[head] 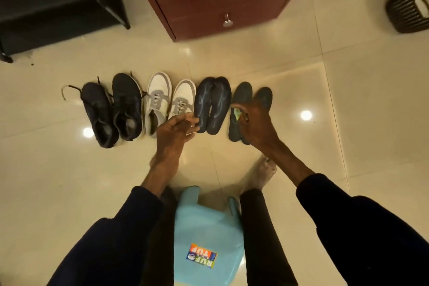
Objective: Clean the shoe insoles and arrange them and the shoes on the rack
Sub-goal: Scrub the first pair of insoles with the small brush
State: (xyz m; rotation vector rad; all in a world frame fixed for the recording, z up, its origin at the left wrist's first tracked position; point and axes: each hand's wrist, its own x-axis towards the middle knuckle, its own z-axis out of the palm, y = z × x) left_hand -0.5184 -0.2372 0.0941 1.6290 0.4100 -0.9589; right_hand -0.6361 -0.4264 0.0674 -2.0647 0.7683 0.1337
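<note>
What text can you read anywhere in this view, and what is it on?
"RUF" and "TUF": on the colourful sticker on the light blue plastic stool, upside down to the camera.
Small oval logo and tiny middle word on that sticker: too blurred to read.
No other readable text shows.

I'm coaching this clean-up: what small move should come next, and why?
Probably lower the right hand, which pinches a small greenish wad, onto the plain dark insoles beneath it and wipe; the left hand is open, holding nothing.
</note>
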